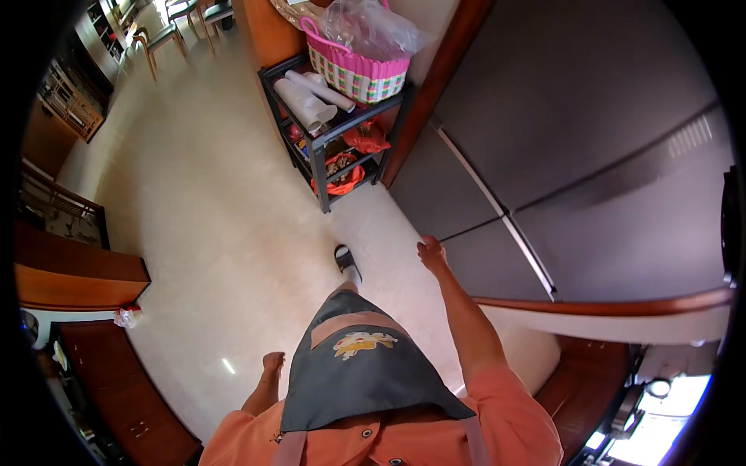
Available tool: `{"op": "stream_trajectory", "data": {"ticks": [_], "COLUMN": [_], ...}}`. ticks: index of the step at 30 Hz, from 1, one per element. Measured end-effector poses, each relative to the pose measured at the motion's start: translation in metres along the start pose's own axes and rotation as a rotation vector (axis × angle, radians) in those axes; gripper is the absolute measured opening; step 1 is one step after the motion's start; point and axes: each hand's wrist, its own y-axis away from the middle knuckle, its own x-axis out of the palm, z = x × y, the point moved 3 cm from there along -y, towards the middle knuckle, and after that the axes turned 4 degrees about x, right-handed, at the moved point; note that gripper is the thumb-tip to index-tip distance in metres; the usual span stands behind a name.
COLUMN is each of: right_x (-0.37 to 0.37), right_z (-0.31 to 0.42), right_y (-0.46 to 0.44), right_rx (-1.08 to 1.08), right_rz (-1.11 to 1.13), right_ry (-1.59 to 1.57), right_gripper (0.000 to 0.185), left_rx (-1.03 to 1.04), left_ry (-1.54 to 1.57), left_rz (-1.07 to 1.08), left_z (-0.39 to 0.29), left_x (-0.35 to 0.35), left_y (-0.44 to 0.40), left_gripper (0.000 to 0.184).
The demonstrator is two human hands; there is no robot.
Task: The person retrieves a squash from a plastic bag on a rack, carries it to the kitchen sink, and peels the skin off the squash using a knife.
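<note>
My right hand [431, 252] is stretched forward beside the grey refrigerator [474, 260]. Its fingers are curled in, and I see nothing held in them; whether it touches the refrigerator door I cannot tell. Low at my left side hangs my left hand [273, 362], small in view, with its fingers folded and no object showing. A dark apron [373, 388] with a cartoon print covers my front over an orange shirt. One foot in a dark slipper [343, 256] is forward on the pale floor.
Ahead stands a black shelf rack [317, 167] with paper rolls [299, 105], a pink woven basket [357, 74] and red plastic bags [342, 182]. Wooden cabinets [116, 380] line the left. Chairs [159, 43] stand far off. A stove area is at lower right.
</note>
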Motion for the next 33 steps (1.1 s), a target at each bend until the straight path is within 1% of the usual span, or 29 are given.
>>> {"op": "stream_trajectory", "data": {"ticks": [1, 2, 3, 5, 6, 7, 9, 11, 12, 13, 15, 16, 18, 19, 20, 21, 22, 23, 25, 28, 31, 33], "right_x": [-0.002, 0.0, 0.0, 0.0, -0.009, -0.013, -0.006, 0.015, 0.021, 0.041, 0.074, 0.097, 0.131, 0.141, 0.15, 0.159, 0.179, 0.201, 0.218, 0.232, 0.25, 0.256], "right_z": [0.03, 0.05, 0.065, 0.099, 0.129, 0.159, 0.192, 0.211, 0.226, 0.22, 0.222, 0.221, 0.222, 0.228, 0.235, 0.243, 0.235, 0.214, 0.207, 0.206, 0.206, 0.205], "right_y": [-0.025, -0.051, -0.076, -0.115, -0.129, -0.146, -0.186, -0.216, -0.232, -0.247, -0.31, -0.34, -0.387, -0.401, -0.415, -0.428, -0.453, -0.486, -0.497, -0.501, -0.508, -0.51], "right_rx": [-0.019, -0.033, -0.045, -0.08, -0.114, -0.15, -0.158, -0.169, -0.187, -0.196, -0.345, -0.421, -0.622, -0.635, -0.648, -0.663, -0.686, -0.706, -0.724, -0.74, -0.727, -0.723], "right_rz": [-0.001, -0.002, -0.004, -0.049, -0.064, -0.079, -0.063, -0.017, 0.017, 0.061, -0.01, -0.045, -0.13, -0.13, -0.13, -0.129, -0.067, -0.008, -0.012, -0.038, -0.045, -0.029], "right_ry": [-0.035, -0.068, -0.096, -0.017, -0.002, 0.005, -0.024, -0.044, -0.045, -0.04, 0.114, 0.185, 0.38, 0.319, 0.259, 0.199, 0.384, 0.568, 0.593, 0.602, 0.59, 0.596], "right_gripper": [0.046, 0.046, 0.046, 0.04, 0.039, 0.038, 0.035, 0.033, 0.033, 0.032, 0.026, 0.023, 0.021, 0.025, 0.029, 0.032, 0.034, 0.037, 0.037, 0.037, 0.037, 0.038], "left_rx": [0.079, 0.225, 0.138, -0.049, -0.059, -0.065, 0.114, 0.327, 0.337, 0.35, 0.336, 0.323, 0.321, 0.334, 0.299, 0.268, 0.207, 0.197, 0.178, 0.125, 0.07, 0.076], "left_ry": [0.034, -0.147, -0.122, -0.071, 0.039, 0.144, 0.116, -0.054, -0.025, -0.019, 0.17, 0.211, 0.25, 0.202, 0.225, 0.237, 0.235, 0.23, 0.214, 0.275, 0.313, 0.297], "left_rz": [-0.028, 0.015, 0.041, 0.086, 0.042, -0.008, -0.011, -0.025, 0.023, 0.089, 0.165, 0.159, 0.139, 0.101, 0.123, 0.131, 0.14, 0.138, 0.133, 0.073, 0.025, 0.023], "left_z": [-0.027, -0.045, -0.064, -0.123, -0.158, -0.208, -0.262, -0.298, -0.329, -0.335, -0.387, -0.399, -0.413, -0.413, -0.403, -0.407, -0.418, -0.412, -0.397, -0.404, -0.398, -0.387], "left_x": [0.013, 0.026, 0.043, 0.076, 0.089, 0.098, 0.123, 0.143, 0.155, 0.171, 0.199, 0.211, 0.237, 0.248, 0.262, 0.27, 0.274, 0.28, 0.285, 0.284, 0.287, 0.292], "left_y": [-0.015, -0.034, -0.048, -0.055, -0.052, -0.042, -0.057, -0.068, -0.057, -0.061, -0.047, -0.045, -0.043, -0.043, -0.045, -0.036, -0.023, -0.025, -0.026, -0.025, -0.036, -0.044], "left_gripper": [0.026, 0.033, 0.031, 0.028, 0.027, 0.027, 0.029, 0.036, 0.038, 0.034, 0.032, 0.031, 0.03, 0.029, 0.03, 0.031, 0.031, 0.031, 0.031, 0.031, 0.031, 0.031]}}
